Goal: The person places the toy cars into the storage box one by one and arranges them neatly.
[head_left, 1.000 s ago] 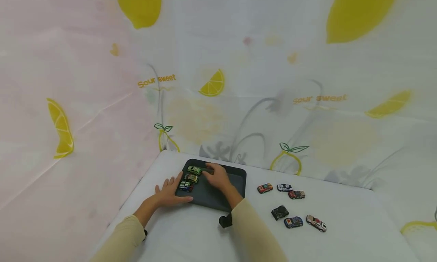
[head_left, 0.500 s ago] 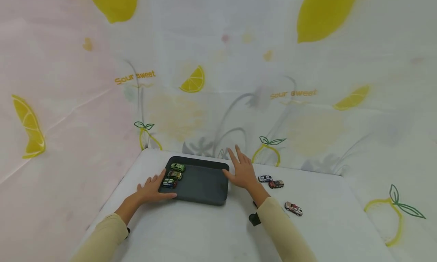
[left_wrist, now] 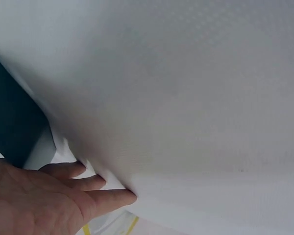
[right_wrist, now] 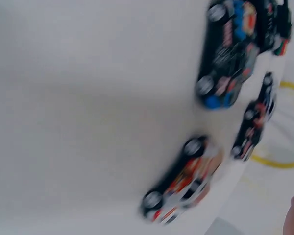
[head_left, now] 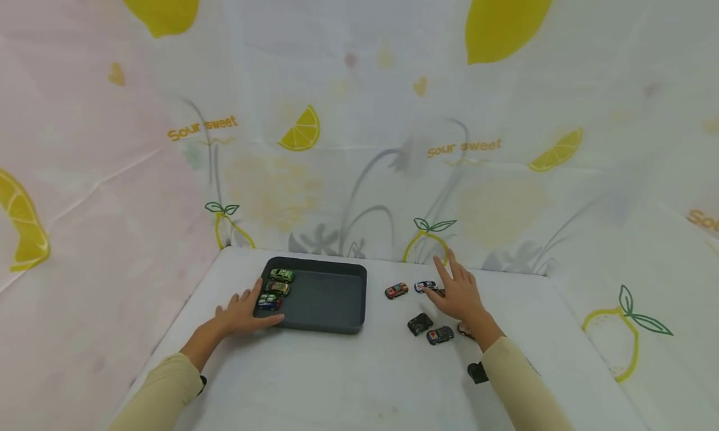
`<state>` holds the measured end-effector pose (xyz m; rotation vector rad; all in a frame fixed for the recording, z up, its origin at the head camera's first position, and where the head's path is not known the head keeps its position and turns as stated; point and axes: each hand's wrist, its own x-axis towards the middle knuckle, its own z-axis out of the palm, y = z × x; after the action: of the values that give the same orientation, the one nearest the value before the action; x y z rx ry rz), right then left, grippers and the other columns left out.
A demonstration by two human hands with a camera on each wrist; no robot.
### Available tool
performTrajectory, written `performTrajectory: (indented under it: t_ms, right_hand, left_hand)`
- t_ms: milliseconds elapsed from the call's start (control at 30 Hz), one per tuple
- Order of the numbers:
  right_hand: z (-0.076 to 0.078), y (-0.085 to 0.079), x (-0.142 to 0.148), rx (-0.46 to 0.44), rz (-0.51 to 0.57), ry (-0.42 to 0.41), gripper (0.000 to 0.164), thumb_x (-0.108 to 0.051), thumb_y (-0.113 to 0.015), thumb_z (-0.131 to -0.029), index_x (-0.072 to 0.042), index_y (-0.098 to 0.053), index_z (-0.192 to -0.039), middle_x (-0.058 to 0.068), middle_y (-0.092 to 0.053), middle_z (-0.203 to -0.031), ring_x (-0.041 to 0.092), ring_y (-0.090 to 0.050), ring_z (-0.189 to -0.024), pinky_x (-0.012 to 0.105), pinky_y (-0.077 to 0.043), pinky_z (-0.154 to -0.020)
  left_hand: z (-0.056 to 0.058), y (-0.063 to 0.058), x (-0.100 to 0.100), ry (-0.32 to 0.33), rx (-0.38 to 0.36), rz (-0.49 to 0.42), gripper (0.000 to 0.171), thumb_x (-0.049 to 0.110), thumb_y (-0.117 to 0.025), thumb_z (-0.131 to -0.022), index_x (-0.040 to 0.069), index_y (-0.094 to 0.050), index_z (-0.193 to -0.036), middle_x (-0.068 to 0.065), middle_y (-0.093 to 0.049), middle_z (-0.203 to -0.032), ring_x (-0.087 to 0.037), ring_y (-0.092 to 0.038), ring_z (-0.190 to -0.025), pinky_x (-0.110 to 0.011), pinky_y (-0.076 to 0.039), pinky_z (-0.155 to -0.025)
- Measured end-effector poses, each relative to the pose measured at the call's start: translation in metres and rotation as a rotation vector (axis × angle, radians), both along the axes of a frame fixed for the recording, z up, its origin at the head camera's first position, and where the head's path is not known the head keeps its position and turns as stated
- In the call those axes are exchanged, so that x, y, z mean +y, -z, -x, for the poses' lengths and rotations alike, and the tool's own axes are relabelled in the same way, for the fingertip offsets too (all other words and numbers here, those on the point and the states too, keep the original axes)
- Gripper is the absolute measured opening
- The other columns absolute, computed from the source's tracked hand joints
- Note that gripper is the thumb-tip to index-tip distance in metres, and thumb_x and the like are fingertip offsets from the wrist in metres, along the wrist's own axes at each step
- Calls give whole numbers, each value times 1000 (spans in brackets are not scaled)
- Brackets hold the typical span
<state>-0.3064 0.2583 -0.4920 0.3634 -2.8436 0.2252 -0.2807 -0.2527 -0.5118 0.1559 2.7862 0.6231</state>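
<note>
Right hand (head_left: pixel 462 299), fingers spread, near toy cars (head_left: pixel 440 335): likely light, stiff, rolling; pinch sides. Left hand (head_left: pixel 238 315) splayed at tray (head_left: pixel 328 300).

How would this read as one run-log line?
left hand: at near left corner of tray | right hand: over loose toy cars, gripping none | tray: three toy cars along left side

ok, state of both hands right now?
Left hand: open, at the edge of the tray.
Right hand: open, empty, near the toy cars.
</note>
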Motion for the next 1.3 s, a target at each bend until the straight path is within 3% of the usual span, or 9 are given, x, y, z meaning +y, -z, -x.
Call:
performTrajectory:
  t_ms: [200,367,800,1300]
  right_hand:
    - [-16,12,32,-34,-12,29,82,-52,-59,-93,-13,-26,-157,23,-7,-164,52,-35,-136,68,-29,-107]
    - [-25,20,43,-20,-34,24,79,-52,-58,-93,-12,-30,-156,25,-12,-163,52,-40,-133,68,-33,-103]
    - [-44,37,16,-9,-2,-201,77,-50,-64,-91,-13,-38,-153,23,-23,-161,46,-47,-132,65,-41,-99]
    - [-53,39,-8,-62,-9,-356,78,-53,-63,-91,-16,-36,-154,21,-25,-161,44,-47,-134,62,-40,-102]
  left_hand:
    - [-2,1,-1,-12,1,13,122,79,-57,-79,6,0,-159,-38,-19,-156,-62,-15,-141,-84,-13,-99]
    - [-2,-2,-3,-20,3,16,122,80,-56,-79,6,0,-159,-38,-18,-156,-62,-14,-141,-84,-11,-101]
    - [-5,0,-1,-24,-4,2,123,79,-57,-79,6,1,-159,-37,-18,-157,-61,-13,-142,-83,-11,-101]
    - [-4,4,3,-31,14,-26,121,79,-58,-79,8,0,-159,-36,-16,-158,-62,-11,-142,-84,-7,-101]
